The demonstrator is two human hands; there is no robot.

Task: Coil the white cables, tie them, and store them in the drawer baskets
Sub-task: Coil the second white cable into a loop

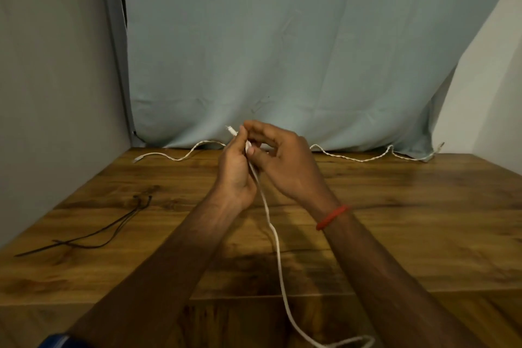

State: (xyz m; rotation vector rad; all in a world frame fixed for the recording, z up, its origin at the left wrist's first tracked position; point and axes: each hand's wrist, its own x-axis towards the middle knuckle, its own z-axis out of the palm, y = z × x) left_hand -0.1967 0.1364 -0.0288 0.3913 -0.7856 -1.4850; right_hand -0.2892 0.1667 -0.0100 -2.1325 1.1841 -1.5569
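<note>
My left hand (236, 175) and my right hand (285, 164) meet above the middle of the wooden table (409, 220). Both pinch one end of a white cable (278, 251); its plug tip pokes out above my left fingers. The cable hangs down from the hands and runs toward the near edge, curling at the bottom right. A second white cable (180, 157) lies along the far edge of the table, passing behind my hands and on to the right. No drawer or basket shows in this view.
Thin black ties (93, 237) lie on the left part of the table. A pale blue cloth (282, 65) hangs behind the table, and a grey wall stands close on the left.
</note>
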